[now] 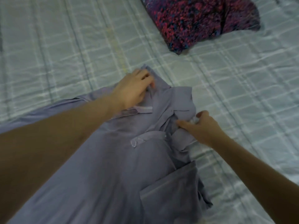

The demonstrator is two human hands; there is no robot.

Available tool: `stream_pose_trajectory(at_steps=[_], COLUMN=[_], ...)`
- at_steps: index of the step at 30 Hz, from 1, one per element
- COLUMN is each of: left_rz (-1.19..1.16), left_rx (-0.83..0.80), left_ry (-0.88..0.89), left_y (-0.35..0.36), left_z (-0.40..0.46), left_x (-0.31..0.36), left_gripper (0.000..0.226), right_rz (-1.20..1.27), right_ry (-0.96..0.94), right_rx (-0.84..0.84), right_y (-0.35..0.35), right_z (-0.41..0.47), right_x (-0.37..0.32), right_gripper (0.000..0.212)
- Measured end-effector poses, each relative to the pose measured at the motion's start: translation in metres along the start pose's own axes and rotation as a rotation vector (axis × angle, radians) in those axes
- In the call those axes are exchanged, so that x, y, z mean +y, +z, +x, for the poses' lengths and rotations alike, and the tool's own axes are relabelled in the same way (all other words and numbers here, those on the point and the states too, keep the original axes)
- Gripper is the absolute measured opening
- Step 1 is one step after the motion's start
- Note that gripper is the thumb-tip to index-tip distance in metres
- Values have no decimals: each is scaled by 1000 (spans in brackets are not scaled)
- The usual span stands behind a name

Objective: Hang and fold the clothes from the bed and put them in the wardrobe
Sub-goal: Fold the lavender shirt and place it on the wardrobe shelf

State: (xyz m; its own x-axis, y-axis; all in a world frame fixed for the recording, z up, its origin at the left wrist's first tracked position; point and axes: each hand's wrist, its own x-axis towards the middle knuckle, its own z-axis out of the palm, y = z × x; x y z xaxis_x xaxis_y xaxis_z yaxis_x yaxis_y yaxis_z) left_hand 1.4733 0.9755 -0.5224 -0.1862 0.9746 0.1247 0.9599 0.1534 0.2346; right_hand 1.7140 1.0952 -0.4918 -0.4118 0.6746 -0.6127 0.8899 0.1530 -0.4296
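Note:
A lavender-grey shirt (113, 167) lies spread on the bed (64, 46), collar end away from me. My left hand (132, 89) sits at the collar with its fingers curled into the fabric at the shirt's top left. My right hand (200, 126) pinches a bunched fold of the shirt at its right side, near the chest pocket. The shirt's right half is crumpled and folded over itself.
A dark knitted garment (202, 21) speckled red, purple and blue lies on the bed at the back right. The bed wears a pale green checked quilt.

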Motion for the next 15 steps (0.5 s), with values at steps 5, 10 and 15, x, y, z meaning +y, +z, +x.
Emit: stream_pose_trajectory(at_steps=[5,10,15], left_rz=[-33,82,130], left_rx=[-274,-545,-525], left_ry=[83,103,120], left_y=[17,18,5], left_z=[76,117,137], left_x=[44,73,85], left_gripper=[51,60,29], right_rz=[252,429,209], right_ry=[-45,-230,-368], right_rx=[-356,-483,-554], right_y=[-2,-15,-6], right_z=[-7,-9,-3], right_x=[4,16,33], right_gripper=[56,26,38])
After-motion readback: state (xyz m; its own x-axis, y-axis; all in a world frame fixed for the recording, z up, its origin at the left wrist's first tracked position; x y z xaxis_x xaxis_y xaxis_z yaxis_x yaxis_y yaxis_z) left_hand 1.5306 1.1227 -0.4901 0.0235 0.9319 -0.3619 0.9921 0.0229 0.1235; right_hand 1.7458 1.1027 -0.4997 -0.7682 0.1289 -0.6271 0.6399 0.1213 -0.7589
